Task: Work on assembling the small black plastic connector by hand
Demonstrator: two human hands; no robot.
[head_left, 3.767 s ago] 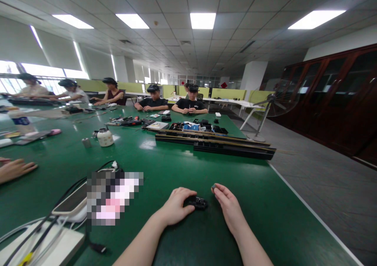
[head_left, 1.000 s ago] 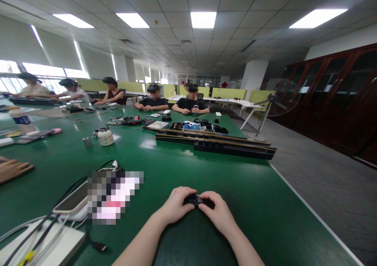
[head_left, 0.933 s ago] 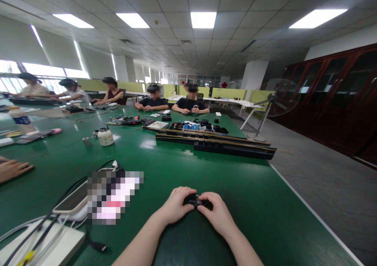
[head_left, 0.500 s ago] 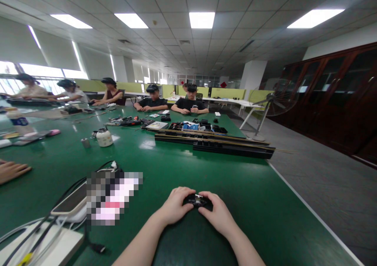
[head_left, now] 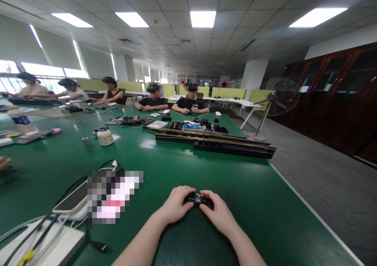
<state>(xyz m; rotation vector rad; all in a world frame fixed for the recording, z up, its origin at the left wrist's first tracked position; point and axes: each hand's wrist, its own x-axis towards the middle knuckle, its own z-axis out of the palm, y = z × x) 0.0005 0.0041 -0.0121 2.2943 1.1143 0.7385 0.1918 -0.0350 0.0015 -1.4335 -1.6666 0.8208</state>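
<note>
Between my two hands is a small black device (head_left: 198, 199) with a pale, shiny part in its middle; its exact kind cannot be made out. My left hand (head_left: 178, 204) grips its left end, with the thumb on the near side and the fingers curled over the far side. On the right end, my right hand (head_left: 217, 209) holds it in the same way. Both forearms reach in from the bottom edge, and the device is low over the green table (head_left: 165, 242). My fingers cover both of its ends.
Left of my hands lie a blurred-out phone-like item (head_left: 118, 199), a white-rimmed device (head_left: 73, 199), cables and a white box (head_left: 59, 242). Long black rails (head_left: 235, 149) with thin rods lie ahead. A jar (head_left: 105, 137) stands farther left. Several people sit around the table.
At the left edge, another person's hand has drawn back and is now mostly out of view. My hands keep their hold on the black device, almost unmoved.
</note>
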